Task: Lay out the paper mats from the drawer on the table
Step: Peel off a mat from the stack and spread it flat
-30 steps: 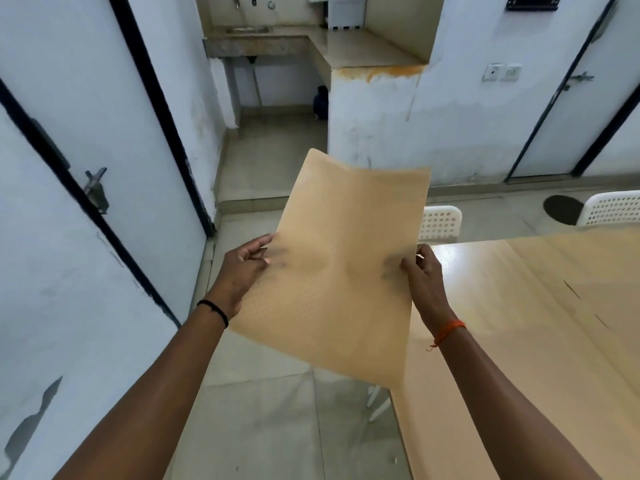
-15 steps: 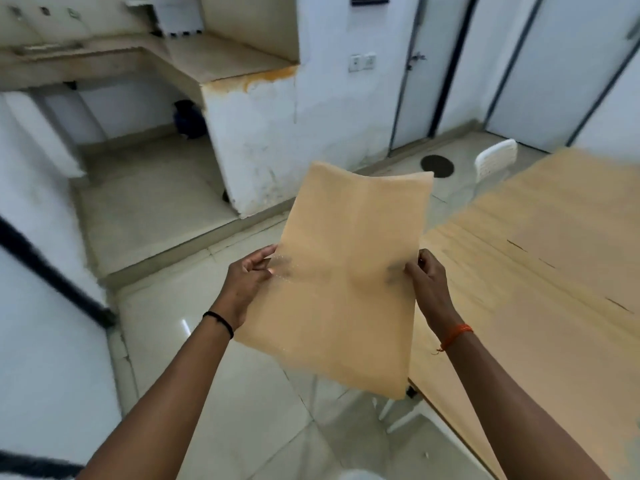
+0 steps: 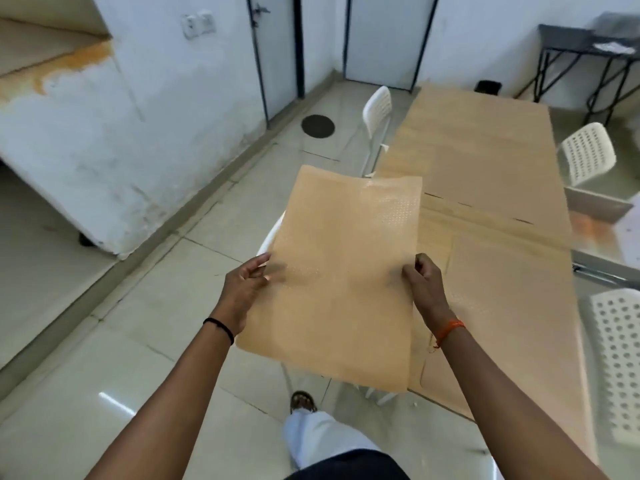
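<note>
A tan paper mat [image 3: 343,271] with a fine dotted texture is held up in front of me by both hands. My left hand [image 3: 242,289] pinches its left edge, and my right hand [image 3: 424,282] grips its right edge. The sheet hangs over the floor and a white chair, just left of the long table [image 3: 550,168]. Several similar tan mats [image 3: 478,157] lie flat along the tabletop, covering most of it. The drawer is not in view.
White perforated chairs stand at the table: one on its far left side [image 3: 375,116], one at the right [image 3: 588,154], one at the near right [image 3: 620,362]. A dark side table [image 3: 568,39] stands in the far corner. My leg and foot [image 3: 304,403] are on the tiled floor.
My view has swung to the right, from the door and kitchen counter toward the table, which now lies straight ahead. Both hands keep the same hold on the mat.
</note>
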